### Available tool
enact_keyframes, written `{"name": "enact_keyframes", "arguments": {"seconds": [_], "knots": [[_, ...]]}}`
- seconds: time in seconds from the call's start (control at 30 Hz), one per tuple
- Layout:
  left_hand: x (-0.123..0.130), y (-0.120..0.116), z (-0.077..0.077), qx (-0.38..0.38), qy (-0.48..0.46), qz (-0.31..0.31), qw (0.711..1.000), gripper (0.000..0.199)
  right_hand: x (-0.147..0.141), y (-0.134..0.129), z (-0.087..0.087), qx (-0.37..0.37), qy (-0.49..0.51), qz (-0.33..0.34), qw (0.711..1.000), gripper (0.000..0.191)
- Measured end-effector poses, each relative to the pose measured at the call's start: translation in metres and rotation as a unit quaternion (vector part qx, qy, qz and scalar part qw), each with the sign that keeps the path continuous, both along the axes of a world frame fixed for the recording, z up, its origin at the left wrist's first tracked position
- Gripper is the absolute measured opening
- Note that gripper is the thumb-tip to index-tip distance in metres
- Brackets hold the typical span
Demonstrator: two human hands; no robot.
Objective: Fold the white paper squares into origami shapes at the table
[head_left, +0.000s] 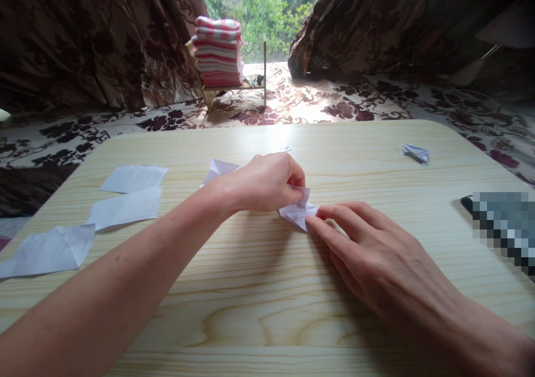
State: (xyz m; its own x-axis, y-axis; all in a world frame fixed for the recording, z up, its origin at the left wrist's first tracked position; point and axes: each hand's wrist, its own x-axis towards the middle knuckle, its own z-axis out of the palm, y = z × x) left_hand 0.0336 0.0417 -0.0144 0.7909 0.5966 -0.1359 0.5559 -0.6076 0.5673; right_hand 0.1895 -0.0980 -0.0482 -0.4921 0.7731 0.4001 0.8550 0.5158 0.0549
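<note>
A small piece of folded white paper (297,215) lies on the pale wooden table, with one flap raised. My left hand (271,182) reaches across from the left, its fingers curled and pinching the raised flap. From the right, my right hand (368,249) holds the paper's near right corner with its fingertips, close to the tabletop. Behind my left wrist another folded white paper (219,169) is partly hidden. Some of the paper in my hands is covered by my left fingers.
Several paper sheets, including an upper one (134,178) and a creased one (52,249), lie at left. A folded paper piece (416,153) sits at far right, above a pixelated dark-edged object (505,226). Beyond the table (234,316), striped cloths (218,51) are stacked on a small stand.
</note>
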Motion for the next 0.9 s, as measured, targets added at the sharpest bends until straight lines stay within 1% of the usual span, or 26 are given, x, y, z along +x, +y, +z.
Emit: {"name": "enact_keyframes", "arguments": {"seconds": [0.17,0.37,0.57,0.67,0.9], "knots": [[0.000,-0.003,0.001,0.019,0.006,-0.001,1.000,0.019,-0.002,0.005,0.003,-0.011,-0.017,-0.008,1.000,0.029],[0.001,-0.003,-0.001,0.027,0.008,0.007,1.000,0.018,-0.006,0.011,0.001,-0.013,-0.048,-0.034,0.998,0.031],[-0.001,0.000,0.004,0.017,0.009,0.020,1.000,0.019,-0.008,0.012,0.001,-0.025,-0.051,-0.041,0.998,0.027],[-0.001,0.000,0.005,0.033,0.008,0.025,0.999,0.018,-0.008,0.012,0.002,-0.028,-0.053,-0.039,0.997,0.026],[0.001,-0.002,0.001,0.073,0.008,0.031,0.997,0.017,-0.008,0.014,0.002,-0.032,-0.051,-0.047,0.997,0.027]]}}
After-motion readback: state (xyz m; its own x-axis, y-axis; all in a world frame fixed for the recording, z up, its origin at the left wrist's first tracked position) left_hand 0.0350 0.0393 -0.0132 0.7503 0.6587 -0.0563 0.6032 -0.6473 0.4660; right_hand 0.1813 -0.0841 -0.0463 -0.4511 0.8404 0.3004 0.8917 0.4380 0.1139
